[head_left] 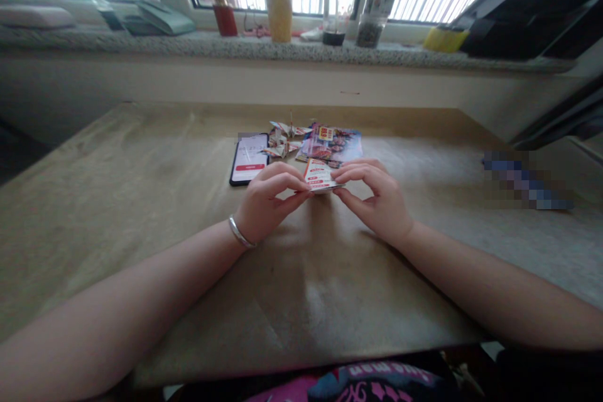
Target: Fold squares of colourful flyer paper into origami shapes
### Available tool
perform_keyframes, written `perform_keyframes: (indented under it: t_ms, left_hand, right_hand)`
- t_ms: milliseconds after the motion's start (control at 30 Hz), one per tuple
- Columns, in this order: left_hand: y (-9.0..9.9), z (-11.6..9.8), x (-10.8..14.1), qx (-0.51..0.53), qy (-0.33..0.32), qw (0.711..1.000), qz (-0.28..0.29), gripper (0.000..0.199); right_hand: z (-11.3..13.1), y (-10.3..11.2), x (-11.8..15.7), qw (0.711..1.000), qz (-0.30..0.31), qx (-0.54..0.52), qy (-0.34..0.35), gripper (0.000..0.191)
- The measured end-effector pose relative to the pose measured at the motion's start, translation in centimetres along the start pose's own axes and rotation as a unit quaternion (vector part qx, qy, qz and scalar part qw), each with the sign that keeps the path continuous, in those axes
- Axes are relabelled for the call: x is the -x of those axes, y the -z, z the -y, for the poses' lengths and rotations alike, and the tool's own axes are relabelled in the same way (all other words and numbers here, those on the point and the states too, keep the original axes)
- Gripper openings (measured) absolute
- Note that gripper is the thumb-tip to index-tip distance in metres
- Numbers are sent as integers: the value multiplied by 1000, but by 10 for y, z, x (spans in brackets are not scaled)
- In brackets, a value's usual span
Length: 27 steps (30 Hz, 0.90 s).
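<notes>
With our left hand (267, 199) and right hand (379, 201) we pinch the folded paper (320, 174), just nearer us than the flyers (343, 143). Uneven pulling could skew or tear it.

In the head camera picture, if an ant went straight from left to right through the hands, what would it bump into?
Phone, left hand, folded paper, right hand, blurred-out thing.

In our left hand (268, 201) and right hand (379, 201) we pinch a printed paper piece (318, 174); beyond lie a phone (248, 157), folded-paper figures (283, 149) and colourful leaflets (339, 144).
</notes>
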<state>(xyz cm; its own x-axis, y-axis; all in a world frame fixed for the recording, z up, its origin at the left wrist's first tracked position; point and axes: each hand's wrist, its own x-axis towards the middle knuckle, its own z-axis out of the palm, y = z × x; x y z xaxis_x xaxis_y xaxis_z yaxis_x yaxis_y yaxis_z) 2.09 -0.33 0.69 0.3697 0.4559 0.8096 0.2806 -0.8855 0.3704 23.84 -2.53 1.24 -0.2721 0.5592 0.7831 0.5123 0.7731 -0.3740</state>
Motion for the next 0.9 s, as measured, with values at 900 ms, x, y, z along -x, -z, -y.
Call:
perform_keyframes:
  t_ms: [900]
  left_hand:
    - [-3, -7, -4, -130, -53, 989, 53, 3]
  right_hand:
    - [7, 1, -1, 997, 36, 50, 49, 9]
